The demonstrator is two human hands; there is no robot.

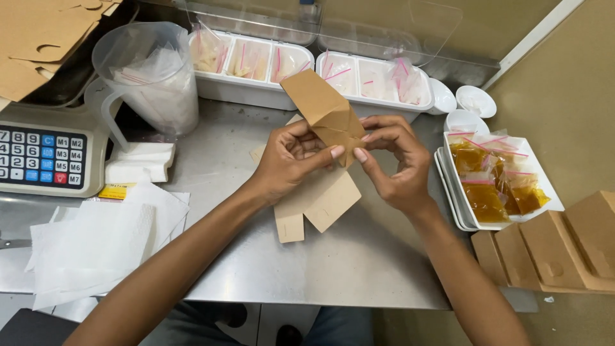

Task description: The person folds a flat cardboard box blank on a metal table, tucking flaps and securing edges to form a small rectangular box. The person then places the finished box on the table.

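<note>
A brown cardboard box blank (pixel 323 112), partly folded, is held up over the steel table (pixel 333 263) between both hands. My left hand (pixel 291 160) pinches its lower left part with thumb and fingers. My right hand (pixel 394 160) grips the right side, fingertips meeting the left thumb at the fold. The blank's lower flaps (pixel 317 208) hang down toward the table below my hands.
A clear plastic jug (pixel 150 74) of small bags stands at back left beside a weighing scale (pixel 45 154). White compartment trays (pixel 307 67) of sachets line the back. A white tray (pixel 496 182) of brown sauce bags and folded brown boxes (pixel 557 247) sit right. White papers (pixel 96 240) lie left.
</note>
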